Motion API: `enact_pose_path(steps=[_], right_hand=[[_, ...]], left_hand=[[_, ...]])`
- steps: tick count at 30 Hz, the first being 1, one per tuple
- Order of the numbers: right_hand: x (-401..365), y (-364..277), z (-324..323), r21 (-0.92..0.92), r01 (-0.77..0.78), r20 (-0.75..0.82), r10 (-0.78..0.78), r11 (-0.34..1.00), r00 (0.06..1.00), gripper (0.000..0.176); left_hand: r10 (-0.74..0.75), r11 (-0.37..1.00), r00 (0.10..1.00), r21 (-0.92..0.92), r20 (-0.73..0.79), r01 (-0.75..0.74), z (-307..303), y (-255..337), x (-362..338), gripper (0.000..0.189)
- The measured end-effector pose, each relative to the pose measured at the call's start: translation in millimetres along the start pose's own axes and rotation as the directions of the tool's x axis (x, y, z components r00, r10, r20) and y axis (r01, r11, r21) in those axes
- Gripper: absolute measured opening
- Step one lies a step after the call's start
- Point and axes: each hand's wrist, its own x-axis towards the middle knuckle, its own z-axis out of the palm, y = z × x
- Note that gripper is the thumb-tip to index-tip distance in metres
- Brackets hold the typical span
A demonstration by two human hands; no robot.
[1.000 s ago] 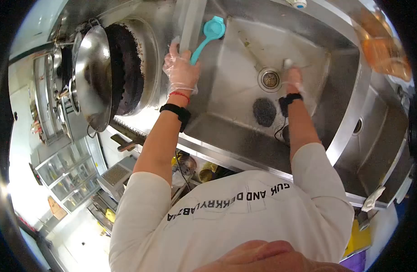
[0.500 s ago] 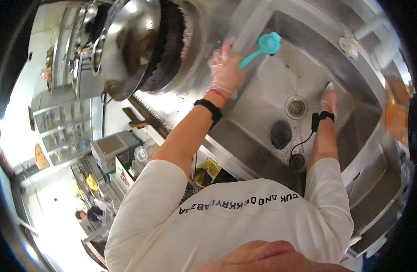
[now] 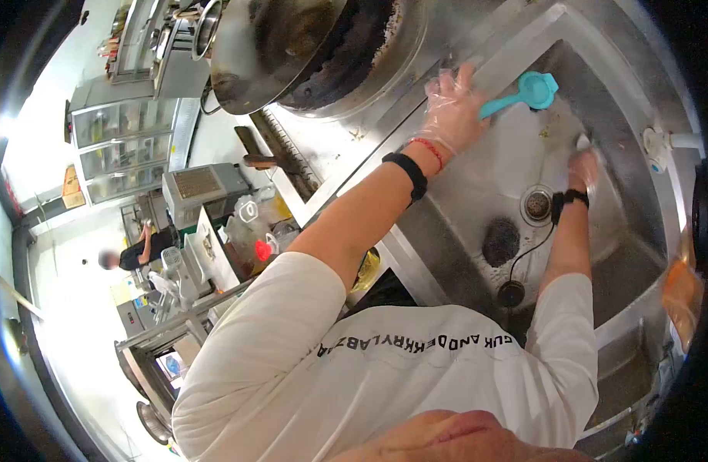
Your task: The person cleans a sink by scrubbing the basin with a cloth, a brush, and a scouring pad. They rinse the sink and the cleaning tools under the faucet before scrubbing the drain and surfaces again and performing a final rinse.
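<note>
My left hand (image 3: 452,115), in a clear plastic glove, rests at the sink's left rim with fingers stretched out. A teal scoop (image 3: 537,91) lies beside it, its handle end meeting the thumb side; whether it touches is not clear. Inside the sink (image 3: 492,162), my right hand (image 3: 581,173), also gloved, is low by the right side with fingers curled. A small whitish piece (image 3: 583,142) shows at its fingertips, too blurred to name. The round drain (image 3: 537,205) is left of that hand. A dark oval scrubber-like pad (image 3: 501,241) lies nearer me.
A black cord runs from my right wrist towards a dark disc (image 3: 511,293) in the sink. Large blackened woks (image 3: 331,46) stand at the upper left. A white faucet fitting (image 3: 656,146) is at the right. A person (image 3: 146,250) stands far left.
The view has turned clockwise, shifting the sink rightward. My right hand has moved a little farther from me along the sink's right side. My left hand and the scoop stay about in place.
</note>
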Motion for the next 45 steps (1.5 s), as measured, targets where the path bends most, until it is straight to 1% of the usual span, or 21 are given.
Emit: enact_pose_path(steps=[1, 3, 6, 9, 11, 14, 17, 19, 21, 23, 25, 27, 30, 32, 33, 35, 39, 42, 43, 44, 45], right_hand=[[11.7, -25.7, 5.9, 0.035, 0.067, 0.006, -0.067, 0.997, 0.998, 0.024], [9.4, -91.3, -26.5, 0.118, -0.001, 0.135, -0.015, 0.993, 0.991, 0.025], [-10.8, -129.1, -41.1, 0.112, 0.236, 0.195, -0.254, 0.965, 0.947, 0.028], [7.1, -80.9, -11.0, 0.064, 0.108, 0.063, -0.112, 0.992, 0.992, 0.029], [13.5, -42.2, -46.6, 0.082, 0.101, 0.037, -0.105, 0.992, 0.994, 0.029], [16.4, -37.1, -35.7, 0.02, 0.027, -0.069, -0.025, 0.999, 0.997, 0.024], [10.1, -87.2, -41.7, 0.06, 0.041, 0.001, -0.042, 0.997, 0.999, 0.024], [7.5, -130.0, -32.1, -0.006, 0.136, 0.121, -0.134, 0.991, 0.984, 0.024], [-8.0, -146.8, 2.4, 0.054, 0.341, 0.105, -0.345, 0.938, 0.933, 0.025], [-46.7, -163.7, -13.9, -0.011, 0.507, 0.139, -0.5, 0.862, 0.855, 0.023], [-88.2, -165.9, -14.0, -0.135, 0.532, 0.248, -0.491, 0.836, 0.835, 0.023], [-114.4, -138.7, -0.7, -0.052, 0.591, 0.173, -0.575, 0.805, 0.799, 0.024], [-110.9, -90.8, -28.2, -0.126, 0.455, 0.334, -0.394, 0.882, 0.856, 0.029], [-93.0, -37.1, -31.7, 0.051, 0.159, 0.153, -0.165, 0.986, 0.974, 0.027], [-75.7, 12.0, -14.4, 0.051, 0.07, 0.136, -0.077, 0.996, 0.988, 0.026], [-62.9, 46.4, -5.4, 0.085, -0.06, 0.132, 0.049, 0.995, 0.99, 0.026], [-71.7, 86.9, -73.4, 0.133, -0.294, 0.198, 0.266, 0.946, 0.944, 0.03], [-57.8, 115.8, -40.7, -0.062, -0.314, -0.046, 0.312, 0.947, 0.949, 0.026], [-48.6, 89.8, -35.8, -0.316, -0.13, -0.054, 0.119, 0.94, 0.991, 0.022], [-35.3, 65.7, -23.4, -0.09, -0.349, -0.015, 0.349, 0.933, 0.937, 0.024], [-28.0, 39.7, -21.2, -0.089, -0.272, -0.005, 0.273, 0.958, 0.962, 0.024]], left_hand=[[-0.001, 1.0, 1.0, -0.007, 0.002, 0.001, -0.2, -1.2, -0.3, 0.032], [0.004, 1.0, 1.0, -0.028, 0.002, -0.004, 0.0, -0.6, 1.1, 0.032], [0.011, 1.0, 0.998, -0.014, -0.067, -0.012, 3.4, 1.4, 0.6, 0.031], [-0.015, 1.0, 1.0, 0.003, -0.01, 0.015, 3.0, 0.8, 1.9, 0.03], [-0.013, 1.0, 1.0, -0.01, -0.012, 0.013, 3.3, 1.1, 2.5, 0.03], [-0.019, 1.0, 1.0, -0.019, -0.015, 0.019, 4.3, 1.4, 2.0, 0.031], [-0.017, 1.0, 1.0, -0.019, 0.002, 0.017, 1.1, 2.9, 1.9, 0.032], [-0.009, 1.0, 1.0, -0.005, 0.007, 0.009, 0.7, 3.8, 2.8, 0.033], [-0.01, 1.0, 1.0, 0.011, 0.006, 0.009, 3.6, 3.2, 1.6, 0.034], [-0.003, 1.0, 1.0, -0.002, -0.016, 0.003, 1.2, 4.1, 0.1, 0.034], [0.002, 1.0, 0.999, -0.009, -0.042, -0.003, 0.1, 5.9, -0.2, 0.035], [0.0, 1.0, 0.998, -0.011, -0.066, 0.0, 3.7, 5.6, -0.3, 0.035], [-0.008, 1.0, 1.0, -0.025, -0.018, 0.007, -0.8, 5.8, -0.8, 0.035], [-0.001, 1.0, 1.0, -0.016, -0.019, 0.001, -2.3, 5.2, -2.2, 0.035], [0.002, 1.0, 1.0, -0.012, -0.018, -0.003, -2.9, 4.7, -2.1, 0.035], [0.009, 1.0, 1.0, 0.003, -0.018, -0.009, -5.6, 5.1, -0.9, 0.035], [-0.007, 0.998, 1.0, 0.056, -0.021, 0.008, 3.6, 1.1, 0.3, 0.036], [0.01, 1.0, 0.999, 0.027, -0.045, -0.009, 6.5, 1.0, 2.1, 0.036], [0.014, 0.999, 0.998, 0.046, -0.059, -0.012, 5.7, 3.1, 2.4, 0.035], [0.032, 0.999, 0.997, 0.043, -0.073, -0.029, 6.1, 5.1, 2.8, 0.034], [0.045, 0.998, 0.995, 0.048, -0.088, -0.041, 5.8, 5.4, 2.2, 0.033]])
